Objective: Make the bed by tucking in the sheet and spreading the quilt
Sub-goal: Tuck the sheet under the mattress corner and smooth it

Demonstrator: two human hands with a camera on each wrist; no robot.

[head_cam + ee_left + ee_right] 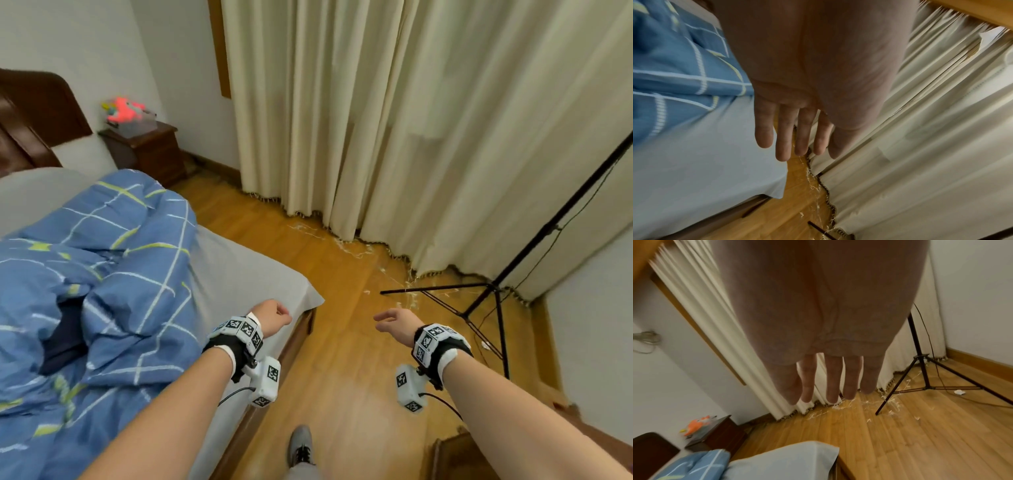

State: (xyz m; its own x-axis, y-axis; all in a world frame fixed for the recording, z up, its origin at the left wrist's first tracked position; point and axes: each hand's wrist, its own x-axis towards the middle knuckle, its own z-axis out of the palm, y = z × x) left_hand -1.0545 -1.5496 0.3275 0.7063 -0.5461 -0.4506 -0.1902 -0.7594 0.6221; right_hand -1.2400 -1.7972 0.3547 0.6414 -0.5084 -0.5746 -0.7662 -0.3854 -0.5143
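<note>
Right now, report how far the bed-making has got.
Nothing looks done. The quilt lies bunched on the bed, not spread, and the sheet corner hangs loose over the frame. In hand: nothing; the left hand and right hand are empty beside that corner. Left: tucking, then spreading.

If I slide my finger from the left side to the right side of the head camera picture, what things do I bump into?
Blue quilt → grey sheet → left hand → right hand → black tripod stand.
</note>
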